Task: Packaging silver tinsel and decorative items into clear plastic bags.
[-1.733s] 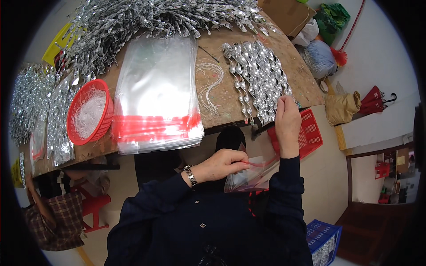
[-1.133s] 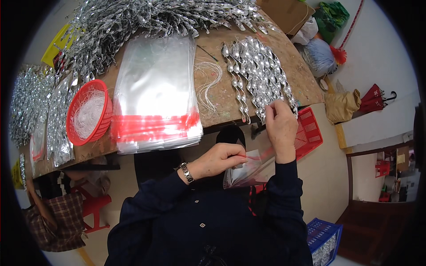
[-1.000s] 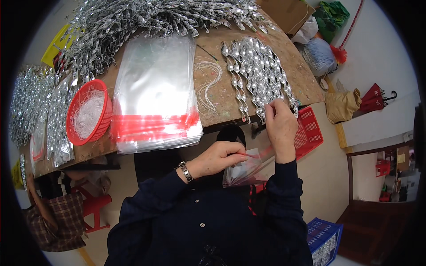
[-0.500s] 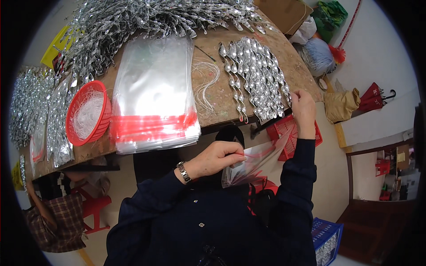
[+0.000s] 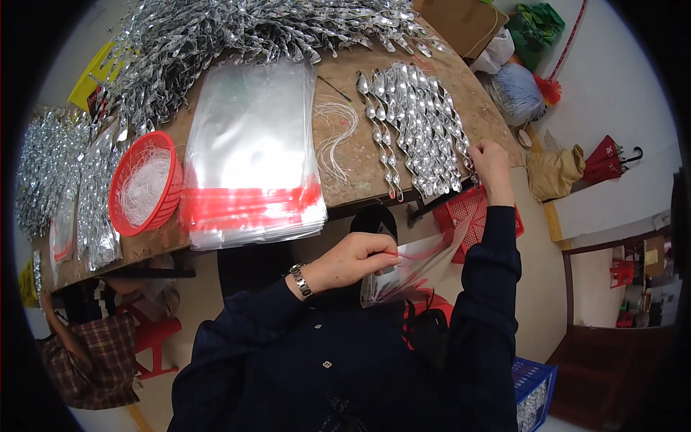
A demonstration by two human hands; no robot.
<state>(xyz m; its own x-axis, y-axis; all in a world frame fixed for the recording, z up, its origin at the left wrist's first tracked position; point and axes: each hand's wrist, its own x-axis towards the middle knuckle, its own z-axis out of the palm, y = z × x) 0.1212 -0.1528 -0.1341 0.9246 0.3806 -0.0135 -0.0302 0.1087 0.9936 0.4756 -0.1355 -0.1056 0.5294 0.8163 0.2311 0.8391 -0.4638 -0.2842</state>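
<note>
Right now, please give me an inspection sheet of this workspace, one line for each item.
Surface: worn wooden table, crowded.
Job's things: clear bag with red strip, held below the table edge; row of silver spiral ornaments.
Clutter: stack of clear bags; red basket of white threads; loose white threads; heap of silver ornaments.
Grippers: left hand pinches the bag's mouth; right hand reaches the ornament row's near end.
Cables: nothing seen.
Surroundings: red crate, red stool, blue crate, cardboard box.
</note>
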